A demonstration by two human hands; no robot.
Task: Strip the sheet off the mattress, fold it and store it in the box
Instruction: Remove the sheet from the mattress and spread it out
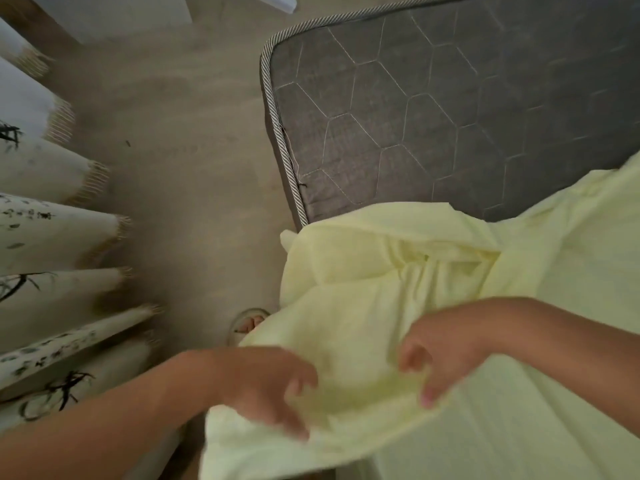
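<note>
At mattress (pixel 450 116) edge | left hand (pixel 263 386) grip clutches sheet (pixel 363 299) | right hand (pixel 440 351) pinches it (blurred) | foot (pixel 247 323) half hidden

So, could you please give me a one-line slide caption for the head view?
Left hand and right hand hold the bunched pale yellow sheet over the bared grey mattress.

Sheet (pixel 398 306) looking like soft matt pale-yellow cloth, wrinkling. Mattress (pixel 433 109) showing grey quilted fabric, twisted cord piping. Floor (pixel 194 161) reading matt wood-grain. Curtain (pixel 45 230) appearing printed cloth, fringed.
</note>
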